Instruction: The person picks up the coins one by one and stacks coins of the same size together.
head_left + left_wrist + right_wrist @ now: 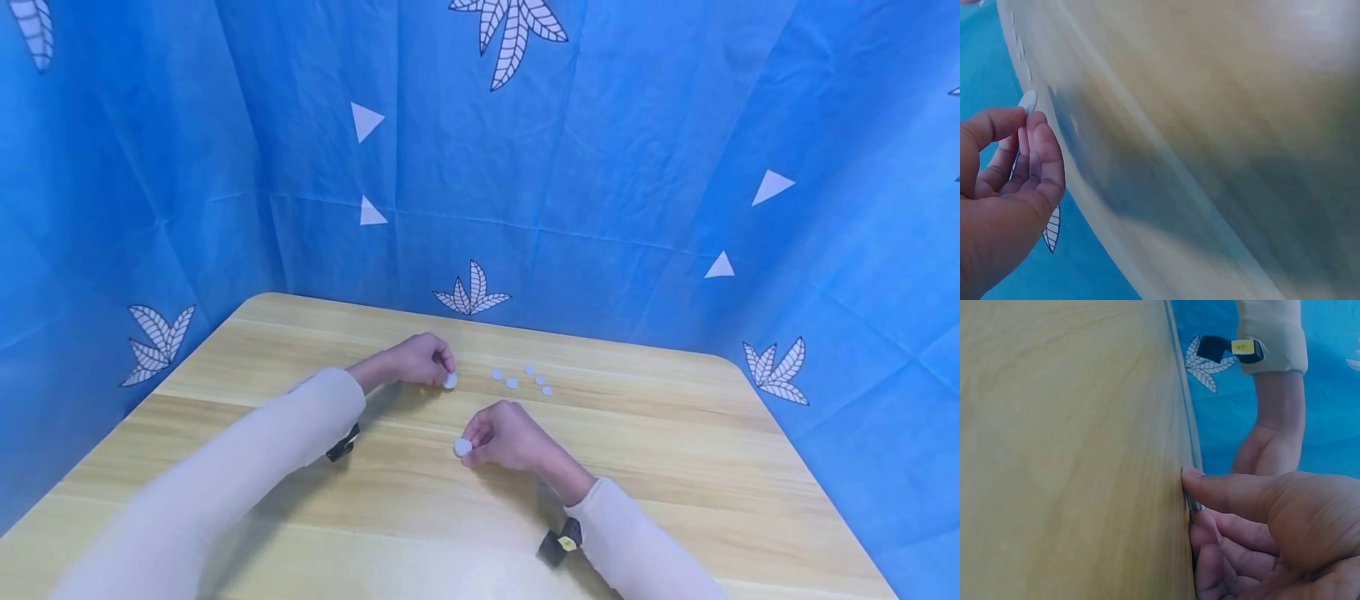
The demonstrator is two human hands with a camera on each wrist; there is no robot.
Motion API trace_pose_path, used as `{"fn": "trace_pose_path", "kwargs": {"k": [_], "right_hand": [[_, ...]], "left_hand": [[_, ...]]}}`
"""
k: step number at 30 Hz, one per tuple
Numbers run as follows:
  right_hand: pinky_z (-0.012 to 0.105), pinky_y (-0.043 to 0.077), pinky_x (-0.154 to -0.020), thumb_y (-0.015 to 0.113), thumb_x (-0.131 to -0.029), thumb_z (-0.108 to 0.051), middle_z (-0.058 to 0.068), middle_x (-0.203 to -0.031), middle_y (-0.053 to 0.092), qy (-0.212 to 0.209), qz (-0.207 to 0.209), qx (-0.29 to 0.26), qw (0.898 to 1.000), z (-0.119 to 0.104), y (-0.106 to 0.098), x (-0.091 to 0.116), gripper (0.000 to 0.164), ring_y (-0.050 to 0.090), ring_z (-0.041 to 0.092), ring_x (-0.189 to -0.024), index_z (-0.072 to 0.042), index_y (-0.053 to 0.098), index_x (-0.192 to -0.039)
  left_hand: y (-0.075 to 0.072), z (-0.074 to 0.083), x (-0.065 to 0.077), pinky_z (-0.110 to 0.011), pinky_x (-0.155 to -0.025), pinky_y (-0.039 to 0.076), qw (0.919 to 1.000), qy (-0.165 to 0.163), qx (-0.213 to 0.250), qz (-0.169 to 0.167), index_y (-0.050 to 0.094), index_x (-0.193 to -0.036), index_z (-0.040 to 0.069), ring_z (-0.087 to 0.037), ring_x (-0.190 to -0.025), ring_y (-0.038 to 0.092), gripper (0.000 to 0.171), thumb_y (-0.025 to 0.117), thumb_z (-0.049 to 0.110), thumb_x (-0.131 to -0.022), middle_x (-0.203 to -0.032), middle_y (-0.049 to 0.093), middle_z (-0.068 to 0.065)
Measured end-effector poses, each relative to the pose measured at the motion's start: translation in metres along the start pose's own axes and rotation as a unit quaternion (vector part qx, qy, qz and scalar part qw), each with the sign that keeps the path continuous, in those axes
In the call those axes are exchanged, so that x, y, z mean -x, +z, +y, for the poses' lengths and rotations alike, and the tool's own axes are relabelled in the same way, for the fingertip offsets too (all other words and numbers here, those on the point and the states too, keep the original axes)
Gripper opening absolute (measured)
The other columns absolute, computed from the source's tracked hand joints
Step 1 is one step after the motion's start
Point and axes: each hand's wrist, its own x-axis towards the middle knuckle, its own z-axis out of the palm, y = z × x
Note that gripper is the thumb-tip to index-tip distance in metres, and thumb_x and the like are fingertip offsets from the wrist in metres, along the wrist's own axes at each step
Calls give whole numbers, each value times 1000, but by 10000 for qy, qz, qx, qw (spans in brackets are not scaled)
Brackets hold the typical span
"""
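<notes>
My left hand (pixel 422 360) pinches a small white disc (pixel 450 381) between thumb and fingertips above the far middle of the wooden table. In the left wrist view the disc (pixel 1029 100) stands up on edge from the fingertips, the other fingers curling in below it. Nearer the front, my right hand (pixel 508 436) holds another white disc (pixel 462 447) by its edge, low over the tabletop. Seen from the right wrist, the thumb and fingers of the right hand (pixel 1272 531) close around the disc, which is mostly hidden there.
Several more white discs (pixel 512 382) lie spread on the table (pixel 675 467) to the right of my left hand. A blue cloth (pixel 637 150) with leaf and triangle prints hangs behind the table and along its sides. Dark straps with small devices (pixel 561 543) sit at both wrists.
</notes>
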Motion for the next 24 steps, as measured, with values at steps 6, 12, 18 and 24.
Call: {"fn": "trace_pose_path", "kwargs": {"k": [6,12,18,24], "right_hand": [[24,54,-68,90,-76,-10,-6,-77,71,19,-2,-37,10000,1,0,1,19,65,8,-72,-9,75,-88],[24,54,-67,90,-76,-10,-6,-76,71,-34,0,-63,10000,2,0,0,19,66,8,-71,-9,75,-87],[24,54,-66,90,-76,-10,-6,-76,71,-12,-40,-67,10000,3,2,-1,19,66,8,-71,-9,75,-87],[24,54,-66,90,-76,-10,-6,-77,71,-17,-35,-80,10000,2,2,-1,19,66,9,-71,-8,74,-87]], "left_hand": [[11,3,15,-25,-60,49,9998,-3,78,-195,67,-97,2,-17,-67,58,16,68,-6,-84,-83,65,-9],[20,4,27,-26,-60,50,9995,4,224,-224,66,-97,3,-18,-66,59,16,67,-6,-83,-81,65,-9],[24,4,39,-27,-60,49,9985,-55,515,-177,66,-97,3,-19,-66,58,20,65,-7,-81,-84,65,-12],[29,4,49,-27,-61,48,9979,-80,627,-163,67,-96,3,-18,-67,57,21,65,-9,-79,-85,65,-12]]}}
